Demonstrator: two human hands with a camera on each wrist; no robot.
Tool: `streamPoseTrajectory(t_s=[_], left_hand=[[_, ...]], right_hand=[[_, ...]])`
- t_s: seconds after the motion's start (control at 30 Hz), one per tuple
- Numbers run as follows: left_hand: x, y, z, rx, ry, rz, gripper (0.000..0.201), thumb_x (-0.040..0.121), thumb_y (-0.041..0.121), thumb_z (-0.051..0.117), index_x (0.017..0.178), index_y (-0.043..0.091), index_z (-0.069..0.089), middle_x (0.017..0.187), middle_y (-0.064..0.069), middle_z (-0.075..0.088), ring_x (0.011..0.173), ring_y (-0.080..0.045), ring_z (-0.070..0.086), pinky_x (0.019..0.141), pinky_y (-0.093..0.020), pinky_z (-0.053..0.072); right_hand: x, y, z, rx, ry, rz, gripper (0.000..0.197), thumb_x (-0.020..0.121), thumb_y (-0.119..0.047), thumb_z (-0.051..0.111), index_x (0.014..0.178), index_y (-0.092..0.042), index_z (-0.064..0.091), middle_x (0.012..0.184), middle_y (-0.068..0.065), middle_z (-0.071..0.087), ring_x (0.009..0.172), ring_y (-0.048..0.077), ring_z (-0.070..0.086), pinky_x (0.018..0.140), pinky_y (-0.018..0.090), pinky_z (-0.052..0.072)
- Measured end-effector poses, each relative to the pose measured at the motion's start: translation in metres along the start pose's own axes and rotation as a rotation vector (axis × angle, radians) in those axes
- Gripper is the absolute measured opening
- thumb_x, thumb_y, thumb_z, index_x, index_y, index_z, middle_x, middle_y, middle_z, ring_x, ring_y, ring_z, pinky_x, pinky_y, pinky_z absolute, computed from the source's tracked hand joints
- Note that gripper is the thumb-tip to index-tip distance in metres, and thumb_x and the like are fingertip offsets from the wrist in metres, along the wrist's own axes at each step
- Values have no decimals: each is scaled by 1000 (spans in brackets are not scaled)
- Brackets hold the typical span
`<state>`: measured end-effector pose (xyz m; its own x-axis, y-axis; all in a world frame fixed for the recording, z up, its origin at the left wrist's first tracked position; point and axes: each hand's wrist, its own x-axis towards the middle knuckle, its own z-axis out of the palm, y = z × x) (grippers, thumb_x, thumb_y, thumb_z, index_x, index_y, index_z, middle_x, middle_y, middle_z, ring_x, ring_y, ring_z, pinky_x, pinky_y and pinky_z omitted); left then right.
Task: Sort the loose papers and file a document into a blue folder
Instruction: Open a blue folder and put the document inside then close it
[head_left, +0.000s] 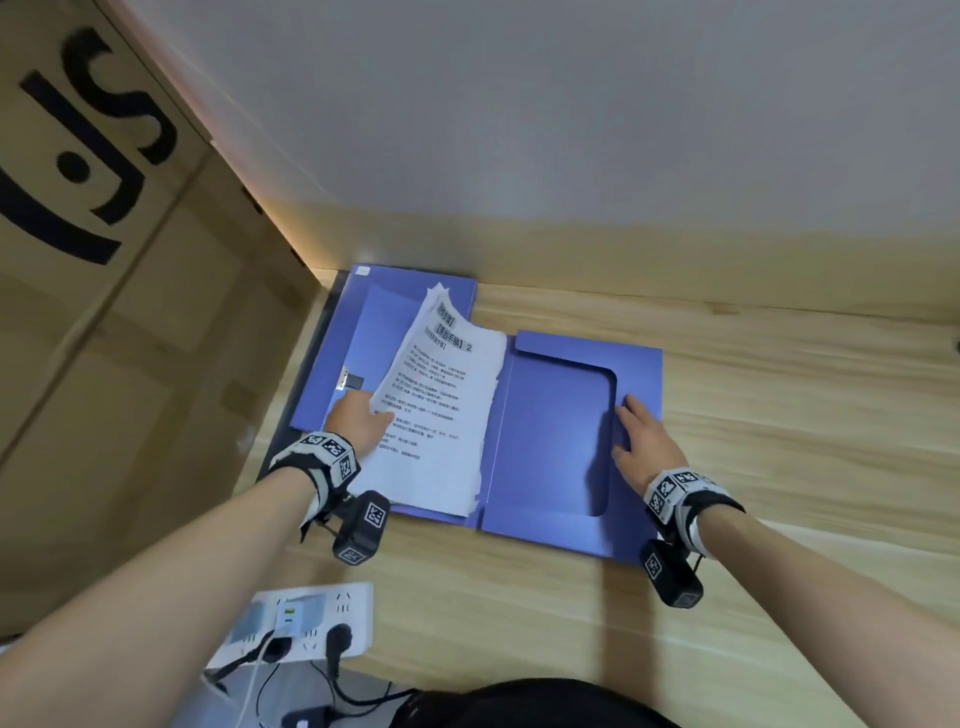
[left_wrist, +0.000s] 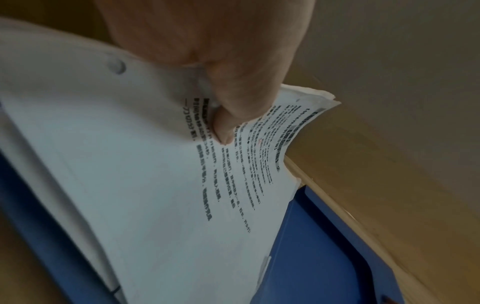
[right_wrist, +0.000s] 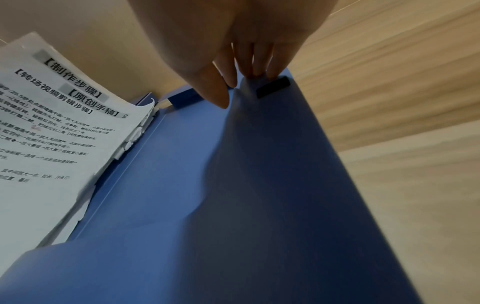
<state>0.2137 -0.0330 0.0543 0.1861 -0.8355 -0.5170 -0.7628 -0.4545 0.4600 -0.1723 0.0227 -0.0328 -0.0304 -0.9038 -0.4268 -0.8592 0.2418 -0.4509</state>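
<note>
Both hands (head_left: 358, 418) on papers (head_left: 441, 405), folder (head_left: 550, 441).

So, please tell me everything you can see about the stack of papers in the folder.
The stack of papers is white, several sheets thick, with uneven, ragged right edges. The top sheet carries black printed text under grey-highlighted headings and a "2". It lies in the open blue folder, over the middle section, on the wooden table. The far end is lifted and curls upward. The left hand pinches its left edge, thumb on top. The right hand is apart from it, fingers straight on the folder's right flap.
</note>
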Motion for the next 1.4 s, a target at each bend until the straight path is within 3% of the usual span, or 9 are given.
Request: streamPoseTrajectory(t_s=[0.17,0.5,0.73,0.93,1.0,1.07,1.13,1.3,1.4], left_hand=[[-4,10,25,57,-9,32,26,94,20,60,105,-2,68,91,-23,69,86,-38,66,67,-31,45],[2,30,99,-68,-203,-45,31,86,27,67,107,3,68,107,-12,72,98,-28,67,87,-38,56],[-6,52,149,-175,-282,-126,32,81,19,67,107,1,65,106,-14,71,90,-25,65,82,-38,55],[7,43,157,-424,-432,-283,89,58,46,79,132,4,52,130,-7,61,118,-26,59,104,-40,47],[2,46,150,-473,-312,-270,52,73,29,74,117,5,60,114,-7,67,105,-26,64,93,-36,52],[0,48,146,-442,-120,-206,34,84,15,64,117,10,58,104,-4,67,94,-25,65,79,-31,51],[-5,55,145,-439,-77,-140,43,86,12,59,128,15,49,110,-2,64,96,-23,64,79,-29,49],[-20,79,171,-428,-268,17,47,86,6,51,130,18,48,120,4,62,108,-18,62,89,-30,49],[-25,92,193,-447,-277,-4,43,85,7,52,126,18,47,117,1,65,93,-15,65,75,-29,54]], right_hand=[[0,1,-2,-18,-12,5,67,92,-18,52,153,-12,26,164,-1,12,150,18,18,118,32,24],[0,6,1,-54,19,-33,65,92,-18,50,153,-14,26,164,-1,14,149,19,22,114,34,31],[-3,7,2,-128,21,-106,54,95,-32,46,149,-29,36,163,5,14,149,24,22,111,37,37],[-6,6,8,-232,3,-129,34,99,-30,39,127,-23,57,164,10,4,152,27,8,114,40,33],[-7,3,8,-244,1,-109,33,99,-30,38,125,-22,56,165,9,3,152,26,6,111,41,37],[-8,0,6,-246,-2,-107,35,98,-30,38,129,-20,53,164,10,4,152,27,7,111,42,37],[-9,0,3,-229,-1,-113,47,97,-30,39,143,-20,40,164,9,7,152,26,8,112,43,37],[-8,-1,-1,-143,2,-103,71,97,-36,39,156,-15,7,165,7,7,152,20,7,121,34,17],[-9,-2,-3,-135,-6,-91,74,96,-35,41,156,-12,5,164,8,7,152,20,8,121,32,15]])
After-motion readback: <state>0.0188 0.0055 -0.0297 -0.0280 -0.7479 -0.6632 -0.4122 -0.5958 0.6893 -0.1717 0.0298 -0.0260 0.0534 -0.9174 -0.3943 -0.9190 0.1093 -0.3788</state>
